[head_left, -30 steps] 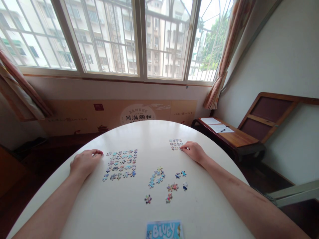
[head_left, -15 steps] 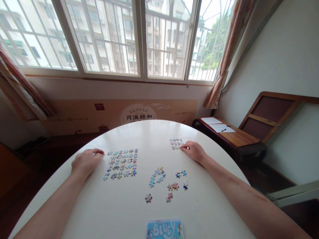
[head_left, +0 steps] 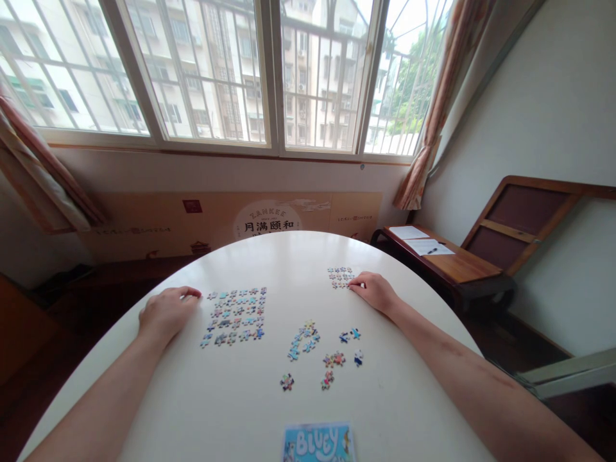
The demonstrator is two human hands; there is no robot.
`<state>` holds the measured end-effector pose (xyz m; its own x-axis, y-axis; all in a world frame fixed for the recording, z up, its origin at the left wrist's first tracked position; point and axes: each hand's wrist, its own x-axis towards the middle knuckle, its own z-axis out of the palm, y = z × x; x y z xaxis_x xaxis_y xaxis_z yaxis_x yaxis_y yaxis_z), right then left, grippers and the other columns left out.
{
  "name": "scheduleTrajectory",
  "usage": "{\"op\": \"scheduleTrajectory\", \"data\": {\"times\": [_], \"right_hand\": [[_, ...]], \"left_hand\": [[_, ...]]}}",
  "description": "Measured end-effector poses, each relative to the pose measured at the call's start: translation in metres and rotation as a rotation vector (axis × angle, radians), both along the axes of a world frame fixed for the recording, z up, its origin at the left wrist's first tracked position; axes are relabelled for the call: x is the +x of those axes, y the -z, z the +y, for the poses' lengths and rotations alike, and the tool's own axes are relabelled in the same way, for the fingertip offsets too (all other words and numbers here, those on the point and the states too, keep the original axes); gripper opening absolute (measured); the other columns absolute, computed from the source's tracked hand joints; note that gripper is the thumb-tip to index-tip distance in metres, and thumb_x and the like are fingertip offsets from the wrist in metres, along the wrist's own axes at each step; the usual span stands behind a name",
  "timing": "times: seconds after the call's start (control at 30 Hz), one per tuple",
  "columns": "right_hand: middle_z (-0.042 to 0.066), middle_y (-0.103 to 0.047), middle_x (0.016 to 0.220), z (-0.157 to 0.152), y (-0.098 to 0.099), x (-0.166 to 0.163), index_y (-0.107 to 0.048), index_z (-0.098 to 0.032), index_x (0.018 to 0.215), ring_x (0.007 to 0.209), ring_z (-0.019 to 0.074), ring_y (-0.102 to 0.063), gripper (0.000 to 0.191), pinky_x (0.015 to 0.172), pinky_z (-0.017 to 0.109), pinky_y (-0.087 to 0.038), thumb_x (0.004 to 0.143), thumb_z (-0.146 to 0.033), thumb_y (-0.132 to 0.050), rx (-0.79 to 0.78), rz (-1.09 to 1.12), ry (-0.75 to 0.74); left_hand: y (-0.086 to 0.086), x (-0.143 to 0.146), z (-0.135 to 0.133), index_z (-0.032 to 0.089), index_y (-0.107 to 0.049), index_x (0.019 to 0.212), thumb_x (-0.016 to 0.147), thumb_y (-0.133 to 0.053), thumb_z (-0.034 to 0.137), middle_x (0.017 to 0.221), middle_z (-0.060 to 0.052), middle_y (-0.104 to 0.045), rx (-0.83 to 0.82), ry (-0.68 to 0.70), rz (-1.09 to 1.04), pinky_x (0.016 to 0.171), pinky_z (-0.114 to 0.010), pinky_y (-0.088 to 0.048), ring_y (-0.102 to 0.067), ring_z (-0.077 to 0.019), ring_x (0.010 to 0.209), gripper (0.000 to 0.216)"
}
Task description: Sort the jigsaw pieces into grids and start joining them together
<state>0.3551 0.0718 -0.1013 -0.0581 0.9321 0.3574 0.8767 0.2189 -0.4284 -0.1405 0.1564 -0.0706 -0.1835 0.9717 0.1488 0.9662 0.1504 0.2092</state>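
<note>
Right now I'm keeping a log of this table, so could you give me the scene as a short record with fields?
Left hand: just left of the large puzzle grid
Right hand: fingers at the right edge of the small puzzle grid; grip unclear
Middle: scattered puzzle pieces
Front: blue picture reading BLUEY, cut off by the frame
Surface: white table
Right side: wooden bench with papers and pen

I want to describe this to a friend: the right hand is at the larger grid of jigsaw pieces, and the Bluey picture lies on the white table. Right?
Not quite: the head view shows the right hand at the smaller grid of jigsaw pieces. The Bluey picture does lie on the white table.
</note>
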Motion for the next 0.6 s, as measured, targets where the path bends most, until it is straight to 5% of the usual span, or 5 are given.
{"op": "scheduleTrajectory", "data": {"times": [0.6], "right_hand": [[0.004,-0.075,0.097,0.0004,0.0002,-0.0002,-0.080,-0.024,0.093,0.084,0.0181,-0.066,0.016,0.080,0.030,-0.050,0.088,-0.024,-0.065,0.024,0.047,-0.016]], "left_hand": [[-0.0040,0.0021,-0.0022,0.027,-0.076,0.108,0.083,-0.051,0.041,0.127,-0.009,-0.066,-0.024,-0.004,-0.010,0.087,-0.039,-0.048,-0.060,-0.0319,0.107,0.038]]}}
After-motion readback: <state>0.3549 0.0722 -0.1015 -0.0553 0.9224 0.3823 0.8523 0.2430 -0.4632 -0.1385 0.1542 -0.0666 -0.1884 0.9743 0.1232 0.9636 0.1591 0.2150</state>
